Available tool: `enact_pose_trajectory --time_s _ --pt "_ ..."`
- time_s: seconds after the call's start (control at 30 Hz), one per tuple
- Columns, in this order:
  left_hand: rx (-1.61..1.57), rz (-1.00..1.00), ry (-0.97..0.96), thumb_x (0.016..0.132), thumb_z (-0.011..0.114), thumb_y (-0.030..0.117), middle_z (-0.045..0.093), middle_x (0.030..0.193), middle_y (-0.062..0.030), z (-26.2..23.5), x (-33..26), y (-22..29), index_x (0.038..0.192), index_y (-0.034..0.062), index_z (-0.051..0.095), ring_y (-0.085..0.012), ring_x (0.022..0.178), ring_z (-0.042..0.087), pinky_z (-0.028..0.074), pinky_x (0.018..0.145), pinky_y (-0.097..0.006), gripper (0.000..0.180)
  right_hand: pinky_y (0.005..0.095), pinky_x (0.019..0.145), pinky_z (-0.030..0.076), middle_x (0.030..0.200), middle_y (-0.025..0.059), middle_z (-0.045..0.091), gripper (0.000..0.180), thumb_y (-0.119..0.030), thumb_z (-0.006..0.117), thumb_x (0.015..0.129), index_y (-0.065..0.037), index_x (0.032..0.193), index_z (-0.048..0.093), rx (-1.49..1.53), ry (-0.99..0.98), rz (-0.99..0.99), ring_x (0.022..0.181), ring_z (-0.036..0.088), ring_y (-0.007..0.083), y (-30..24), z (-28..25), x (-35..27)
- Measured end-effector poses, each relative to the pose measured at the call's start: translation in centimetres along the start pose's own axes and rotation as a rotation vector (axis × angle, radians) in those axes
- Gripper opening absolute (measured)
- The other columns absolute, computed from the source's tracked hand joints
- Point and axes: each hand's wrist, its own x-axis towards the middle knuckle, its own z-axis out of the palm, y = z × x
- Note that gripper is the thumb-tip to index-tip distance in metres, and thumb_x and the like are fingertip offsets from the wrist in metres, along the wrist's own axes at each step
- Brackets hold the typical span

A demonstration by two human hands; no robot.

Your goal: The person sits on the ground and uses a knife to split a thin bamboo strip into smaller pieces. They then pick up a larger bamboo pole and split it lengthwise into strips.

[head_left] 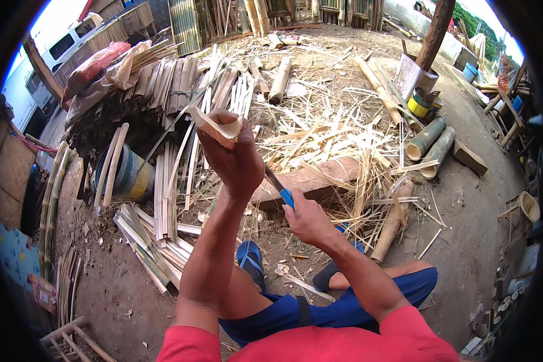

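Left hand (pixel 235 160) fingers clench a half-whittled bamboo piece (pixel 218 128); right hand (pixel 304 217) fingers wrap a blue-handled knife (pixel 280 187). Split strips (pixel 163 193) piled; whole culms (pixel 425 139) uncut.

Bright, even daylight, soft short shadows, sharp centre, heavy fisheye bending and black vignette at the rim.

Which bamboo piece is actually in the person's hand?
The short split bamboo piece gripped in the left hand; all the other bamboo strips lie on the ground.
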Motion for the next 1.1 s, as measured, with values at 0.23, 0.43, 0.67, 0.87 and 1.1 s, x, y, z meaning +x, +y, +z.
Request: enact_pose_trajectory --time_s 0.23,0.43,0.67,0.87,1.1 --pt "0.042 -0.019 0.015 0.091 0.058 0.002 0.048 0.099 -0.0074 -0.3 0.6 0.2 0.108 0.0022 0.045 -0.0112 0.080 0.049 0.046 0.070 -0.026 0.022 0.0559 0.065 0.049 0.079 0.0300 0.065 0.028 -0.022 0.055 0.098 -0.001 0.114 0.047 -0.048 -0.078 0.192 0.077 0.065 0.0505 2.4 1.6 1.6" --pt "0.107 -0.029 0.034 0.093 0.056 0.007 0.049 0.098 -0.0074 0.1 1.6 -1.4 0.108 0.0017 0.046 -0.0126 0.079 0.048 0.044 0.071 -0.029 0.019 0.0583 0.068 0.051 0.085 0.0287 0.067 0.031 -0.023 0.055 0.098 -0.002 0.117 0.044 0.071 0.293 -0.211 0.079 0.065 0.0503 6.4 6.6 3.6" --pt "0.084 -0.148 0.029 0.098 0.051 0.009 0.048 0.091 -0.0062 -0.9 -0.1 -4.1 0.108 0.0021 0.047 -0.0120 0.076 0.047 0.042 0.069 -0.029 0.013 0.0592 0.073 0.049 0.086 0.0308 0.067 0.030 -0.026 0.056 0.099 0.001 0.107 0.047 -0.113 -0.100 0.284 0.083 0.064 0.0522 11.6 8.6 8.0" --pt "0.208 0.007 0.036 0.099 0.048 0.009 0.043 0.085 -0.0008 -0.2 -0.1 -7.4 0.107 0.0029 0.046 -0.0053 0.063 0.038 0.032 0.054 -0.023 0.011 0.0559 0.067 0.051 0.081 0.0306 0.064 0.030 -0.026 0.055 0.100 0.000 0.113 0.048 0.255 0.356 -0.236 0.082 0.064 0.0504 8.6 7.5 7.4" --pt "0.329 0.073 0.085 0.100 0.050 0.016 0.040 0.081 -0.0008 0.2 0.7 -7.2 0.098 0.0041 0.044 -0.0078 0.064 0.037 0.033 0.057 -0.025 0.013 0.0608 0.077 0.050 0.089 0.0317 0.067 0.032 -0.029 0.056 0.099 0.001 0.110 0.051 -0.200 -0.072 0.304 0.087 0.064 0.0525 14.1 11.2 10.2"
